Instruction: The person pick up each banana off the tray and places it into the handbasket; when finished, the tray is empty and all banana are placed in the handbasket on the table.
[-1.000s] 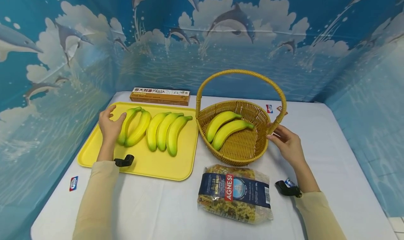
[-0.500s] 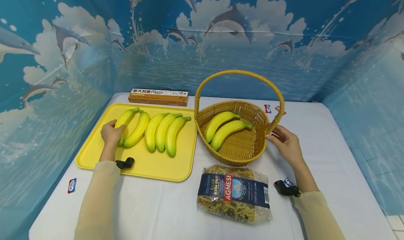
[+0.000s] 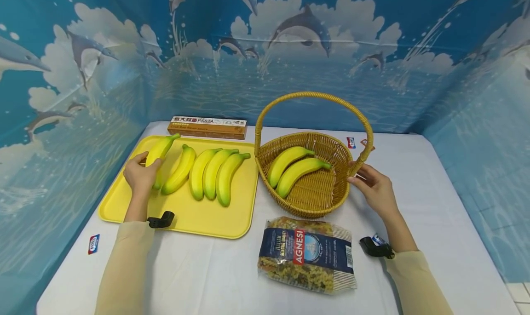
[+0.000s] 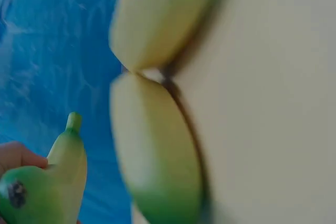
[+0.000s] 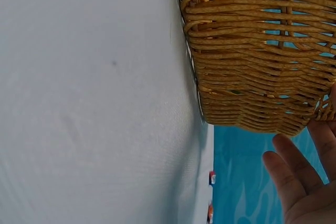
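Note:
My left hand [image 3: 141,173] grips a yellow-green banana [image 3: 158,152] over the left side of the yellow tray [image 3: 203,225]. The held banana's green tip and stem show in the left wrist view. A lone banana [image 3: 180,170] lies just right of it, then a group of three bananas [image 3: 210,173]. The wicker basket [image 3: 309,210] stands right of the tray with two bananas [image 3: 299,173] inside. My right hand [image 3: 376,186] holds the basket's right rim near the handle base between thumb and finger; other fingers extend along its outside in the right wrist view.
A pasta bag [image 3: 307,254] lies in front of the basket. Behind the tray is a long pasta box [image 3: 207,128]. Small stickers mark the white tabletop [image 3: 198,269], and a dolphin-print curtain [image 3: 265,76] encloses its back and sides.
The left hand came down onto the leftmost banana, took hold of it and lifted it slightly left, away from its neighbour. The right hand has stayed at the basket rim.

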Motion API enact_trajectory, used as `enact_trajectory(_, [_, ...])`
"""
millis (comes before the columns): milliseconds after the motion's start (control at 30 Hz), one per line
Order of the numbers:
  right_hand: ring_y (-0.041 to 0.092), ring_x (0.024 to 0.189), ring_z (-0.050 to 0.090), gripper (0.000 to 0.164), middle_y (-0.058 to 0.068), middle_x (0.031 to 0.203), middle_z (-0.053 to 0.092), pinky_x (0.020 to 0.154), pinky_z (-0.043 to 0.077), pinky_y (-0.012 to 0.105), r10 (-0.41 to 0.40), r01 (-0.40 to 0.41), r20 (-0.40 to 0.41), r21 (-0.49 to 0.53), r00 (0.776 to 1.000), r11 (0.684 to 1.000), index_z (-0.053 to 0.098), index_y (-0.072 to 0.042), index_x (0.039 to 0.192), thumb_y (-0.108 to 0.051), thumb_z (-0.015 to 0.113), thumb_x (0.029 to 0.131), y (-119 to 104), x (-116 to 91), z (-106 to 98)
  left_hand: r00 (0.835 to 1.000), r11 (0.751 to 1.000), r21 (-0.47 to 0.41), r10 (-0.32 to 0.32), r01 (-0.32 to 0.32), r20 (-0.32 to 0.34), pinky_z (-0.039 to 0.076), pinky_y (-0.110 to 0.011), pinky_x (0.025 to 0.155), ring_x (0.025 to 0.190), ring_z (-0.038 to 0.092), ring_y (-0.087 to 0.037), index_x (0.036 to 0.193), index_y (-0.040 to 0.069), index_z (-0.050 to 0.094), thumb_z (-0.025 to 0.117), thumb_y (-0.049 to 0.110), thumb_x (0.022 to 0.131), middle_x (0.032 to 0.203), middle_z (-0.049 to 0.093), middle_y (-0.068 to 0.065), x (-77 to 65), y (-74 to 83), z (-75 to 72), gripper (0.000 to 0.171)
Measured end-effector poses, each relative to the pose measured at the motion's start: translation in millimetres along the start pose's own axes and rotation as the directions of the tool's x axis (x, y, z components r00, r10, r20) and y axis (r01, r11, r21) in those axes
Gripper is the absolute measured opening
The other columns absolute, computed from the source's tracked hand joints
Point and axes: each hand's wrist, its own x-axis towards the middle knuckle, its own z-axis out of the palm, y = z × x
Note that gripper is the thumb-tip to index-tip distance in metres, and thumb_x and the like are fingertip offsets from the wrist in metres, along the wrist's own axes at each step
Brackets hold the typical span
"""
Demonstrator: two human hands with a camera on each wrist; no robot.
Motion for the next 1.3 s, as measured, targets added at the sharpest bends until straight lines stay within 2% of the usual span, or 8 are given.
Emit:
enact_trajectory(133, [-0.017, 0.110, 0.051, 0.044, 0.024, 0.132, 0.059, 0.088, 0.045, 0.005, -0.002, 0.002, -0.003, -0.003, 1.000, 1.000, 0.058, -0.004, 0.135, -0.010, 0.066, 0.092, -2, 0, -2, 0.985, 0.984, -0.069, 0.162, -0.165, -0.054, 0.041, -0.033, 0.092, 0.105, 0.051, -0.019, 0.134, 0.010, 0.061, 0.071, 0.026, 0.087, 0.128, 0.058, -0.014, -28.9, 19.3, 0.0, 0.050])
enact_trajectory(233, [-0.016, 0.111, 0.052, 0.043, 0.023, 0.132, 0.060, 0.088, 0.045, 0.005, -0.001, 0.001, -0.012, 0.000, 1.000, 1.000, 0.059, -0.005, 0.134, -0.012, 0.066, 0.092, -4, 0, -4, 0.939, 0.934, -0.106, 0.335, -0.342, -0.076, 0.042, -0.021, 0.078, 0.089, 0.049, -0.006, 0.125, 0.006, 0.067, 0.075, 0.019, 0.083, 0.112, 0.062, -0.015, -52.5, 32.8, 5.6, 0.046])
enact_trajectory(367, [-0.015, 0.110, 0.053, 0.043, 0.022, 0.132, 0.060, 0.088, 0.045, 0.005, -0.002, 0.003, -0.021, 0.006, 1.000, 1.000, 0.059, -0.005, 0.134, -0.012, 0.066, 0.093, -4, 1, -5, 0.852, 0.841, -0.139, 0.523, -0.522, -0.034, 0.042, -0.014, 0.065, 0.080, 0.049, -0.002, 0.117, 0.002, 0.070, 0.080, 0.014, 0.076, 0.099, 0.063, -0.015, -86.3, 53.1, 16.1, 0.044])
enact_trajectory(500, [-0.015, 0.110, 0.052, 0.043, 0.025, 0.132, 0.059, 0.088, 0.045, 0.006, -0.013, 0.013, -0.018, 0.010, 1.000, 1.000, 0.058, -0.003, 0.134, -0.009, 0.066, 0.092, -8, 2, -5, 0.753, 0.753, -0.160, 0.654, -0.638, 0.071, 0.046, -0.020, 0.059, 0.078, 0.053, -0.010, 0.113, 0.002, 0.071, 0.082, 0.014, 0.072, 0.092, 0.063, -0.013, -119.5, 76.3, 30.1, 0.044])
enact_trajectory(667, [-0.018, 0.109, 0.050, 0.044, 0.026, 0.132, 0.058, 0.087, 0.045, 0.005, -0.016, 0.016, -0.016, -0.001, 1.000, 1.000, 0.057, 0.000, 0.135, -0.005, 0.066, 0.092, -5, 3, -5, 0.630, 0.656, -0.210, 0.755, -0.725, 0.181, 0.050, -0.027, 0.058, 0.074, 0.056, -0.017, 0.115, 0.004, 0.070, 0.081, 0.018, 0.072, 0.091, 0.063, -0.011, -148.4, 100.1, 58.9, 0.047])
enact_trajectory(800, [-0.019, 0.109, 0.049, 0.045, 0.024, 0.132, 0.059, 0.087, 0.044, 0.004, -0.002, 0.002, -0.012, -0.003, 1.000, 1.000, 0.057, -0.002, 0.135, -0.007, 0.066, 0.092, 0, 3, -4, 0.557, 0.603, -0.246, 0.796, -0.758, 0.235, 0.050, -0.028, 0.060, 0.072, 0.057, -0.017, 0.116, 0.006, 0.070, 0.079, 0.022, 0.074, 0.092, 0.064, -0.009, -161.4, 116.4, 87.8, 0.046])
enact_trajectory(967, [-0.017, 0.110, 0.050, 0.044, 0.025, 0.133, 0.059, 0.087, 0.045, 0.004, -0.008, 0.008, -0.011, 0.011, 1.000, 1.000, 0.058, -0.002, 0.135, -0.007, 0.066, 0.092, -2, 2, -5, 0.517, 0.605, -0.230, 0.782, -0.762, 0.348, 0.046, -0.028, 0.063, 0.072, 0.055, -0.017, 0.120, 0.009, 0.068, 0.075, 0.028, 0.078, 0.094, 0.062, -0.007, -168.2, 139.9, 129.5, 0.047])
enact_trajectory(1300, [-0.017, 0.108, 0.051, 0.040, 0.033, 0.130, 0.056, 0.088, 0.046, 0.007, -0.016, 0.016, 0.005, 0.034, 1.000, 0.999, 0.056, 0.010, 0.130, -0.001, 0.063, 0.092, -37, -5, -3, 0.498, 0.647, -0.092, 0.663, -0.757, 0.559, 0.045, -0.025, 0.063, 0.083, 0.057, -0.016, 0.130, 0.011, 0.062, 0.070, 0.038, 0.086, 0.115, 0.063, -0.006, -164.9, 160.6, 206.2, 0.052])
